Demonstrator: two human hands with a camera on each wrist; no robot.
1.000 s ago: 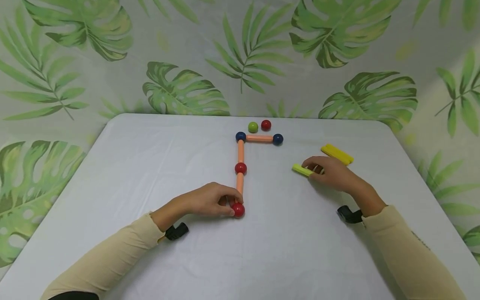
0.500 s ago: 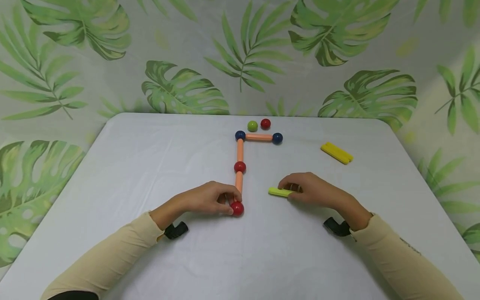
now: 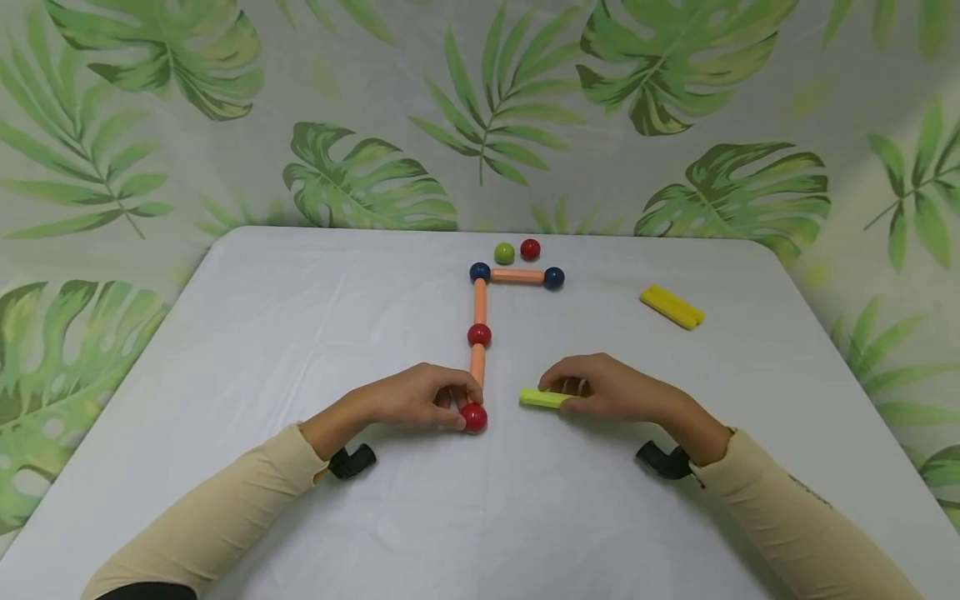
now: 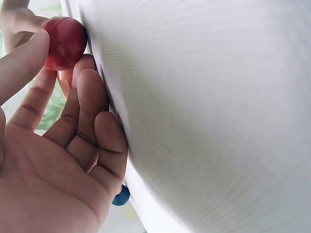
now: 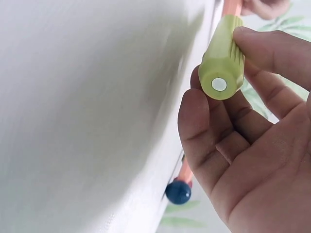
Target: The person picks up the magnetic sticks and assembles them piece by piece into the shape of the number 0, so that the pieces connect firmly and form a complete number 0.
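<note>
Between thumb and fingers, my left hand (image 3: 420,398) pinches the red ball (image 3: 474,418) at the near end of a chain on the table; the left wrist view shows this red ball (image 4: 65,42) up close. From it an orange rod (image 3: 477,363) leads to a middle red ball (image 3: 479,335), then another orange rod (image 3: 480,300) to a dark blue ball (image 3: 480,272). My right hand (image 3: 615,390) holds a yellow-green rod (image 3: 542,398) lying roughly crosswise, its left end apart from the near red ball. A pale round disc shows in the rod's end (image 5: 219,84) in the right wrist view.
From the blue corner an orange rod (image 3: 517,276) runs right to a second dark blue ball (image 3: 554,278). Behind lie a loose green ball (image 3: 504,253) and red ball (image 3: 530,249). Yellow rods (image 3: 672,307) lie side by side at right. A leaf-patterned cloth (image 3: 495,100) hangs behind the table.
My right hand has carried the yellow-green rod left and nearer, from beside the yellow rods toward the near red ball, turning it more level. My left hand keeps its pinch in place.
</note>
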